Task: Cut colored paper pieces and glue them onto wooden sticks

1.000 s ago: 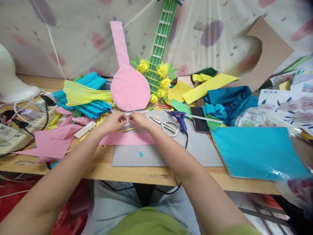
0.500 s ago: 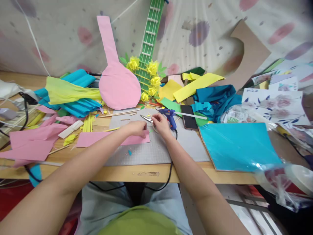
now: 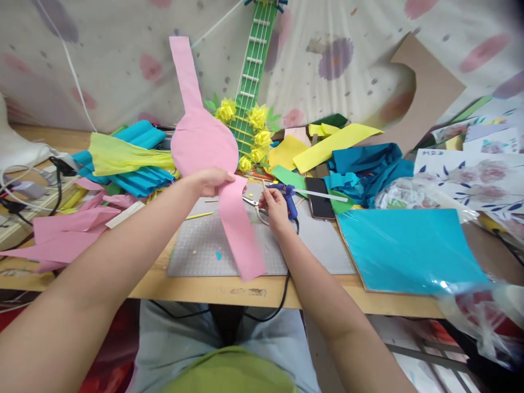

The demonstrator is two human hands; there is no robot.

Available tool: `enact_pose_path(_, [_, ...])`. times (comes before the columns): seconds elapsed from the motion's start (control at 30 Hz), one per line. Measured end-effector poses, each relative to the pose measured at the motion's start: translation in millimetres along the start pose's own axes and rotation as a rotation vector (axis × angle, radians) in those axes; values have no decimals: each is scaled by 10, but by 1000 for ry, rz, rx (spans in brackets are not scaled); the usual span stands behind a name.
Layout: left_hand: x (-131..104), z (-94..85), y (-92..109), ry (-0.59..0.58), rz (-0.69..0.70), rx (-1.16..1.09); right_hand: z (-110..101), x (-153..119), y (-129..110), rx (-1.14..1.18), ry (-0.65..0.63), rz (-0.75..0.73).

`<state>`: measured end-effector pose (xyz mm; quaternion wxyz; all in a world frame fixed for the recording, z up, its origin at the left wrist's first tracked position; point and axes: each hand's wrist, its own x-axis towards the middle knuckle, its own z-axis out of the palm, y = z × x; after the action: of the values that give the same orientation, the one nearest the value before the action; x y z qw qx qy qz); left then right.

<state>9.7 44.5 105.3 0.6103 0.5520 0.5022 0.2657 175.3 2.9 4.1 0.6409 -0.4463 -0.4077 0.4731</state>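
Observation:
My left hand (image 3: 215, 181) is closed on the upper end of a pink paper strip (image 3: 241, 234), which hangs down over the grey cutting mat (image 3: 192, 256). My right hand (image 3: 273, 204) pinches a thin wooden stick (image 3: 264, 186), its tip showing above the fingers. Scissors (image 3: 250, 201) lie on the mat beside the right hand, partly hidden by it. Just behind that hand is a blue glue gun (image 3: 290, 202) with a white glue stick (image 3: 319, 194) in its back. Beyond my left hand stands a pink paper-covered guitar-like shape (image 3: 204, 139).
A green model guitar (image 3: 251, 76) with yellow paper flowers (image 3: 257, 116) leans at the back. A phone (image 3: 320, 197) and blue board (image 3: 409, 248) are at right. Pink scraps (image 3: 69, 234) and crepe paper (image 3: 126, 158) lie left. A black cord (image 3: 282, 295) loops over the front edge.
My left hand has lifted the pink strip off the mat and swung it from lying crosswise to hanging toward me. The right hand stays near the scissors, with the stick more upright.

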Motion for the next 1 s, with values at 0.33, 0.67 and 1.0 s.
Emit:
enact_pose_path(0.33, [71,295,-1035,233,262,115,37,-8,39,-453,-115,-120])
enact_pose_path(0.67, [-95,256,-1038,186,209,-124,88,-29,122,-611,-322,-213])
enact_pose_path(1.0, [-56,276,-1049,242,329,-83,130,-54,57,-277,-288,-43])
